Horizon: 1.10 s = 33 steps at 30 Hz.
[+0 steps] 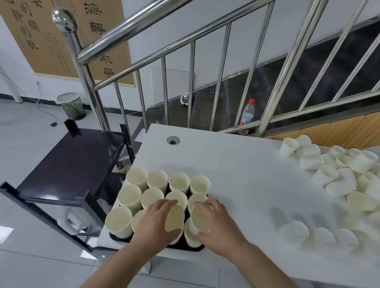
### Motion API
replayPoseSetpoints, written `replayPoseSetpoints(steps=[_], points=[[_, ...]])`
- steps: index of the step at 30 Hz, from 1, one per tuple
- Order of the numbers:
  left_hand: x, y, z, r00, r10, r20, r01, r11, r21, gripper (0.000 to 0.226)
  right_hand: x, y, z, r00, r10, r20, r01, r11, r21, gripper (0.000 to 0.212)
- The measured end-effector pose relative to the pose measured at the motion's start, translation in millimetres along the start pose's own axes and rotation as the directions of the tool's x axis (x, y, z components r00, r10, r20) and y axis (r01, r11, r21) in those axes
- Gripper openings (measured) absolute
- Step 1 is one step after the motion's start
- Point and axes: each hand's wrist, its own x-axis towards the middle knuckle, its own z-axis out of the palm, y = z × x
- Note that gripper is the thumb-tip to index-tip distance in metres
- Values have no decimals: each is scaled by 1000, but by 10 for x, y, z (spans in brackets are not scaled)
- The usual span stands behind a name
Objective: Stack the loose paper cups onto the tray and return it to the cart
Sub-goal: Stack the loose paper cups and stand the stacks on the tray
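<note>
Left hand (157, 222) curled round a cup (175, 218), right hand (218, 229) gripping another cup (200, 219), both tilted over near row of black tray (185, 247) at table's (238, 175) left front corner. Tray packed with upright cup stacks (155, 190). Loose cups (349, 176) heaped at table's right side, more along front edge. Dark cart (72, 165) just left of table, top shelf bare

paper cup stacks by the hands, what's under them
A black tray on the white table; only its near edge shows. The rest is covered by the cup stacks and both hands.
</note>
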Motion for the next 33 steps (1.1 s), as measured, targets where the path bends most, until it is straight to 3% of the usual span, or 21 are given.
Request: replayPoseSetpoints(steps=[7,15,26,33], points=[[110,-150,40,982,66,178,-77,996,52,76,90,-80,169,996,70,53,-67,996,-62,72],[153,-269,40,967,48,250,-100,974,201,68,133,-70,293,983,162,83,-145,974,-174,68],[140,-255,74,964,9,266,-77,966,247,64,154,-35,370,985,151,82,-133,973,-186,64],[131,21,130,982,86,168,-118,974,191,59,8,71,152,994,111,2,-110,985,-129,65]])
